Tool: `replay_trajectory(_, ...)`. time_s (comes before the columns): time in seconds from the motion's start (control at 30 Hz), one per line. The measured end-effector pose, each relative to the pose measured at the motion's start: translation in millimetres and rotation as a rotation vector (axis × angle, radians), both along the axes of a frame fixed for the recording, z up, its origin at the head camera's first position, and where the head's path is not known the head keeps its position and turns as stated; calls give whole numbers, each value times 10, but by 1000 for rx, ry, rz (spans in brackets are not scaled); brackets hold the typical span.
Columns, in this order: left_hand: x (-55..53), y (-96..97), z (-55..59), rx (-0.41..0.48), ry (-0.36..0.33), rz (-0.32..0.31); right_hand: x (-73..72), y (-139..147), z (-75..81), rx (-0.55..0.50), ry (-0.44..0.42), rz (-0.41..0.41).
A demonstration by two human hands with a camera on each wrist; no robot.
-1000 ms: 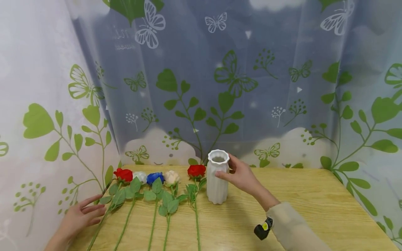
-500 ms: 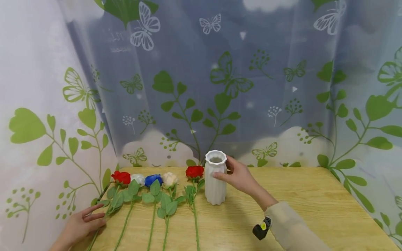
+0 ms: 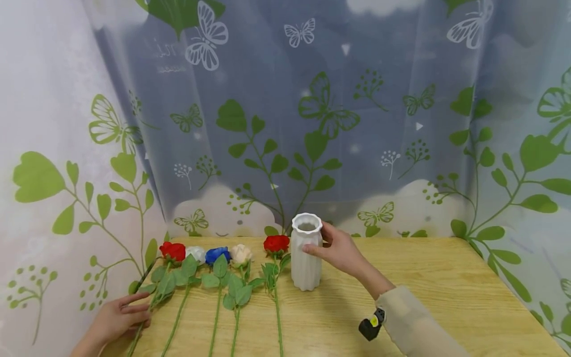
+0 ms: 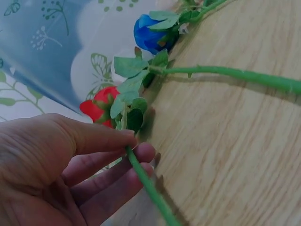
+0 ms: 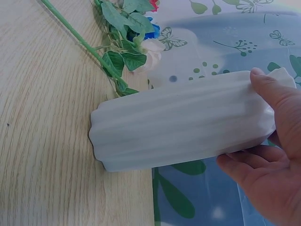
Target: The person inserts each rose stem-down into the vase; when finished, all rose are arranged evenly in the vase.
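Note:
At the left edge of the table, my left hand [image 3: 117, 320] pinches the green stem of the leftmost red rose [image 3: 173, 251] between thumb and fingers; the left wrist view shows the stem [image 4: 149, 186] passing between them. The rose lies with its bloom toward the back. My right hand [image 3: 341, 250] holds a white fluted vase [image 3: 307, 265] near its top, thumb on the front and fingers behind. The vase stands upright on the table, its scalloped mouth facing up. In the right wrist view, the ribbed vase wall [image 5: 188, 125] fills the middle.
Right of the held rose lie a white rose [image 3: 195, 254], a blue rose [image 3: 217, 256], a cream rose [image 3: 241, 255] and another red rose [image 3: 276, 244], stems toward me. A printed curtain [image 3: 267, 148] hangs behind the wooden table [image 3: 428, 292].
My left hand has moved slightly right and its fingers have closed onto the leftmost red rose's stem. My right hand stays on the vase, and the view has shifted a little.

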State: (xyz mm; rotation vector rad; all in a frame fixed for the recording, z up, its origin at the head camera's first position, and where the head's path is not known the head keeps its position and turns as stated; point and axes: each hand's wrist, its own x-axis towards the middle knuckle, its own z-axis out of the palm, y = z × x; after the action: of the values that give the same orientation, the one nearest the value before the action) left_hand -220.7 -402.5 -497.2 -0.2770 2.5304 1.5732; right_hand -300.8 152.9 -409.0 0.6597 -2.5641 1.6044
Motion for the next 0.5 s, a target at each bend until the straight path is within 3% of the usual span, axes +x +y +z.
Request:
replay_trajectory(0.23, -19, 16, 79, 70, 15, 11, 14, -2, 3, 4, -3, 3)
replay_trajectory(0.5, -45, 159, 302, 231, 26, 54, 2, -10, 10, -2, 0, 1)
